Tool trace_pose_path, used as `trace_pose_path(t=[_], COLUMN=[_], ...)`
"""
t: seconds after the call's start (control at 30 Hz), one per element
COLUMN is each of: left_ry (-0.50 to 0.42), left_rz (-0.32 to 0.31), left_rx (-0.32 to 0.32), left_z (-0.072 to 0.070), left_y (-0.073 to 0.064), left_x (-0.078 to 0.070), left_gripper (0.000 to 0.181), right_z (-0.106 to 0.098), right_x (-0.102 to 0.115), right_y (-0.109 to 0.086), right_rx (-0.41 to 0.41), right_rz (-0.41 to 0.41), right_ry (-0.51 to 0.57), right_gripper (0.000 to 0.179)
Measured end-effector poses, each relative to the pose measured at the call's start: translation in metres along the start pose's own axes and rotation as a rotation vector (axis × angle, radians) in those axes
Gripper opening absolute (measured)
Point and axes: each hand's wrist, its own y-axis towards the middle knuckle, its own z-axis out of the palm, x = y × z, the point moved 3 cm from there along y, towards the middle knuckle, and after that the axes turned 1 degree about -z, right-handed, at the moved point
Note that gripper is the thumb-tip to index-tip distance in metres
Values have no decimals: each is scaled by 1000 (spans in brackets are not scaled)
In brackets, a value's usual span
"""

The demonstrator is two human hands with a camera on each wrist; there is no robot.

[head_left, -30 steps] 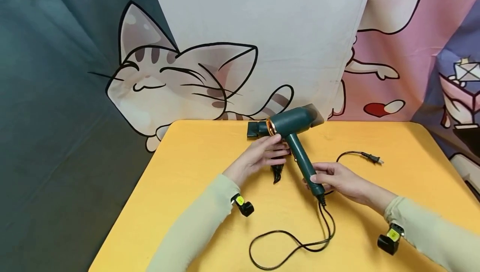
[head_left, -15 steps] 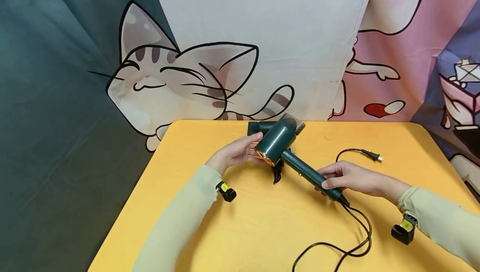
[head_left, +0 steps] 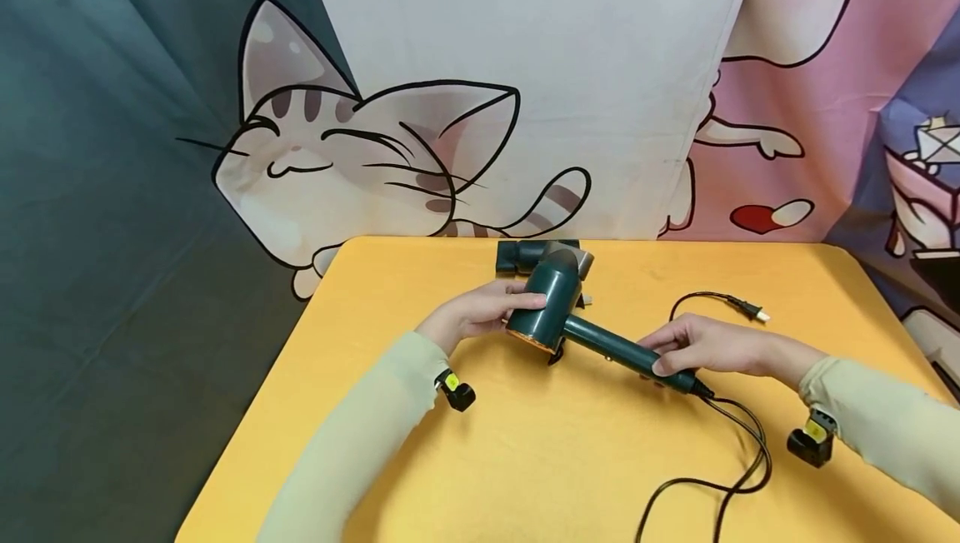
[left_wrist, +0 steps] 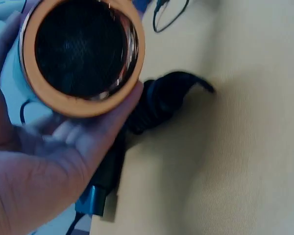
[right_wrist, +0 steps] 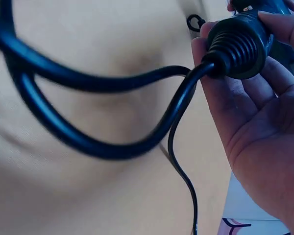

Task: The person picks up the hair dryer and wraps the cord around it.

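Observation:
A dark green hair dryer (head_left: 553, 301) with a copper-coloured rear ring is held between both hands above the yellow table. My left hand (head_left: 483, 308) grips its barrel, thumb on top and the other fingers mostly hidden behind. In the left wrist view, that hand (left_wrist: 44, 181) lies along the round rear intake (left_wrist: 81, 54). The lower end of the handle is pinched by my right hand (head_left: 716, 346), close to where the cord leaves. Ridged strain relief (right_wrist: 237, 46) and looped black cord (right_wrist: 103, 83) fill much of the right wrist view.
Behind the hair dryer, at the table's (head_left: 360, 276) far edge, lies a second dark green device (head_left: 517, 257) with a flat end. A black two-pin plug (head_left: 747, 310) rests at the right. Printed cloth (head_left: 585, 68) hangs behind the table.
The hair dryer has tilted and come lower, its barrel swinging down to the left and its handle closer to level. My left hand has drawn back, then taken hold of the barrel.

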Motion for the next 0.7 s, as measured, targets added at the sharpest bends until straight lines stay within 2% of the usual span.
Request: trace_pose_path(t=[0.13,0.3,0.4,0.53,0.6,0.7], left_ry=[-1,-50,-96,-135,-140,-148], left_rz=[-4,25,43,73,87,97], left_rx=[-81,-177,-229,-286,-303,-328], left_z=[3,-2,-8,-17,-20,-24], left_y=[-1,-5,-11,-21,-25,-29], left_x=[0,8,13,14,13,10], left_gripper=[61,64,64,66,67,68], right_z=[-10,-24,-27,-24,-21,-17], right_x=[1,0,-3,-9,-11,-14], right_y=[-2,-10,-20,-36,-43,-49], right_rx=[-51,-204,-255,-255,-272,-337], right_rz=[42,91,87,57,38,19], right_ry=[-36,-84,-32,36,40,9], right_gripper=[42,43,41,44,45,43])
